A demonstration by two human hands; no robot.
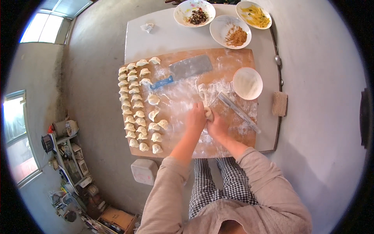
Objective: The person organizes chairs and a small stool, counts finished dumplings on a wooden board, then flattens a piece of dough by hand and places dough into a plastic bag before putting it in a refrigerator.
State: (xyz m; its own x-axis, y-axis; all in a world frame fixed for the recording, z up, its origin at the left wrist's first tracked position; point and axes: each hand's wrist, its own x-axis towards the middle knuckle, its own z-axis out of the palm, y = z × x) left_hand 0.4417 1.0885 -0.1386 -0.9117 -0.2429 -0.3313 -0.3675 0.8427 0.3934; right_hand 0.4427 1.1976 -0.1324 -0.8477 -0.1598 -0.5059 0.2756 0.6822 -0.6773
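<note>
Over the floured wooden board [181, 140], my left hand [196, 117] and my right hand [216, 124] meet at a piece of pale dough [208, 113], each gripping a side of it. Folded dumplings [140, 121] stand in rows along the board's left side. A cleaver with a grey blade [191, 67] and a blue handle [161, 82] lies beyond my hands. To the right of my hands, a floury rolling pin [239, 112] rests at a slant, below a bowl of white flour [247, 83].
At the table's far side stand a bowl with dark chopped food [195, 13], a bowl with brown crumbly food [230, 31] and a bowl of yellow strips [253, 14]. A crumpled white scrap [147, 27] lies far left. A stool [144, 171] stands by the near left corner.
</note>
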